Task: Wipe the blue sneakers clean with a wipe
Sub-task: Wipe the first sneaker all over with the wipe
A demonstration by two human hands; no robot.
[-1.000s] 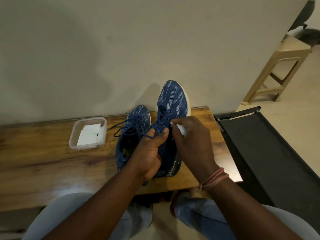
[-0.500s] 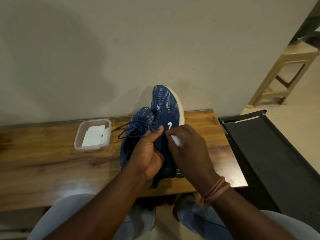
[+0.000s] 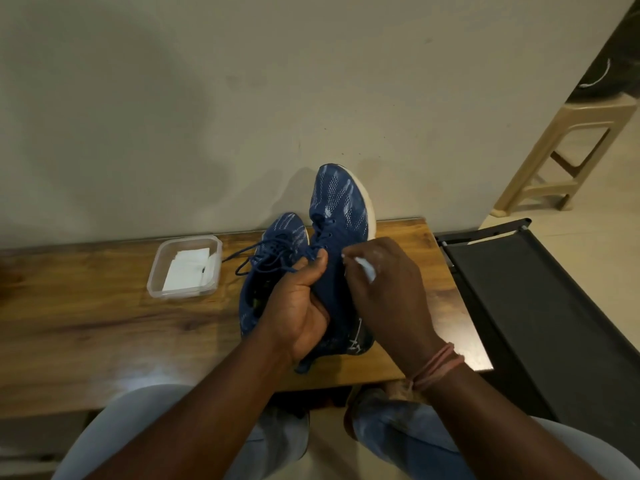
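Note:
Two blue knit sneakers are on the wooden table (image 3: 86, 323). The right sneaker (image 3: 337, 209) is tilted up, toe toward the wall, its heel resting near the table's front. My left hand (image 3: 299, 306) grips it around the collar and laces. My right hand (image 3: 384, 292) presses a small white wipe (image 3: 365, 270) against that sneaker's right side. The left sneaker (image 3: 277, 244) lies flat beside it, its laces loose, partly hidden behind my left hand.
A clear plastic tub (image 3: 185, 266) with folded white wipes sits left of the shoes. A black fabric-topped frame (image 3: 540, 306) stands right of the table. A beige plastic stool (image 3: 568, 154) is at the far right. The wall runs right behind the table.
The held sneaker has rolled a little to the left, showing more of its right side and white sole. My right hand with the wipe has slid down along it, away from the laces.

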